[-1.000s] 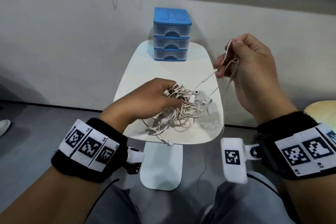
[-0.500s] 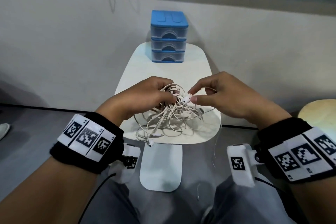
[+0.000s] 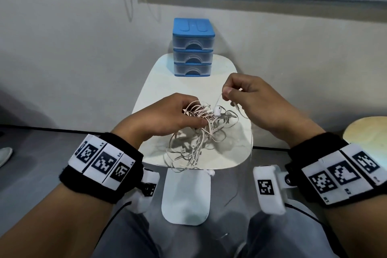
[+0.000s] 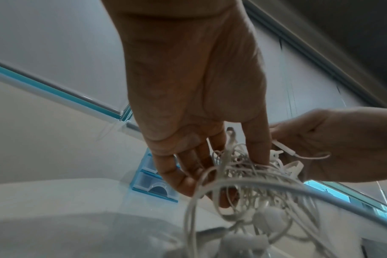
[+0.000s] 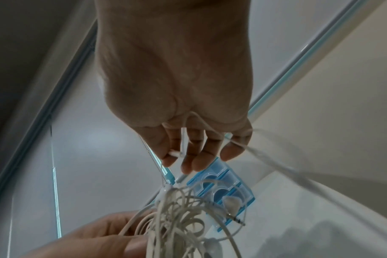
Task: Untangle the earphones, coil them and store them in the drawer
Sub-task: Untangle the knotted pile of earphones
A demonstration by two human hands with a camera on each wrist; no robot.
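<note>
left hand (image 3: 167, 117) grips earphones (image 3: 201, 132) clump | right hand (image 3: 251, 98) pinches one strand | risk: hard pull tightens knots, drags clump off table (image 3: 240, 153)

The earphones (image 3: 199, 132) are white to cream. The drawer unit (image 3: 193, 48) has a blue top and frame with clear, frosted fronts. The table (image 3: 230, 153) is white. Both wristbands (image 3: 100, 165) are black with black-and-white square-coded markers.
</note>
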